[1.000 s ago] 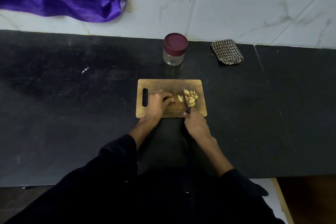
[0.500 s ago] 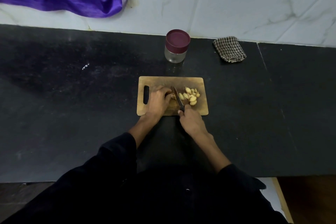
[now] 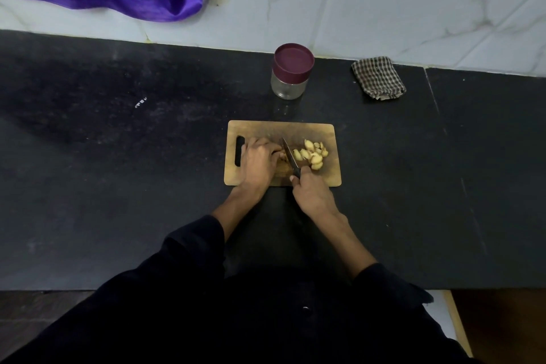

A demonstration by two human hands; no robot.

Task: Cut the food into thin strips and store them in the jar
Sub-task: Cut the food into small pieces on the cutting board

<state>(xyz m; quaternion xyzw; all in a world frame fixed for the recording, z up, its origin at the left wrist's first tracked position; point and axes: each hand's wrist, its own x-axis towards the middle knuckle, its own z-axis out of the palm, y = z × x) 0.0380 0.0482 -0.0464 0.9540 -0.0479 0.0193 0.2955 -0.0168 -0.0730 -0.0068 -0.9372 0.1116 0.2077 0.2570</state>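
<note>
A: Step in hand? Slicing. Right hand (image 3: 314, 196) wrapped tight round the knife (image 3: 291, 158) handle, blade angled across the cutting board (image 3: 280, 130), tip pointing away.

B: Left hand (image 3: 258, 161)?

A: Fingers curled over, pinning the uncut piece of food right against the blade. The piece itself is mostly hidden under the knuckles, probably ginger, can't be sure.

B: Cut pieces?

A: Pale pile of slices (image 3: 311, 154) on the board just right of the blade. Jar (image 3: 291, 72) stands on the desk (image 3: 118, 156) behind the board, maroon lid on, looks empty.

B: Tips for doing it well?

A: Keep left fingertips tucked back, knuckles guiding the blade; short even strokes, thin cuts. Those slices look chunky, so they likely need a second pass into strips. Lid has to come off before storing.

B: Versus a second ago?

A: The knife has shifted left from the pile to beside the left fingers. Pile unchanged, jar and checked cloth (image 3: 378, 78) not moved.
</note>
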